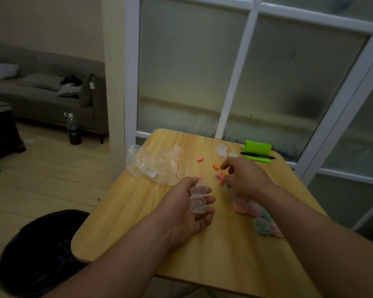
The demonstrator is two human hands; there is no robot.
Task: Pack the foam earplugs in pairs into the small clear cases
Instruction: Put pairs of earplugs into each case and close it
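Note:
My left hand (186, 208) lies palm up over the wooden table (138, 222) and holds an open, empty clear case (199, 198) on its fingers. My right hand (243, 179) hovers palm down over loose earplugs, its fingers curled, with an orange earplug (222, 173) at its fingertips. Whether it pinches that plug I cannot tell. More loose plugs lie near: an orange one (215, 166), pink ones (219, 179), a pink one farther back (200, 159). Several filled, closed cases (254, 214) sit beside my right forearm.
A crumpled clear plastic bag (151, 161) lies at the table's left back. Empty clear cases (222, 149) stand at the back, next to a green holder (257, 148) and a black pen (257, 155). A black-lined bin (41, 250) stands left of the table.

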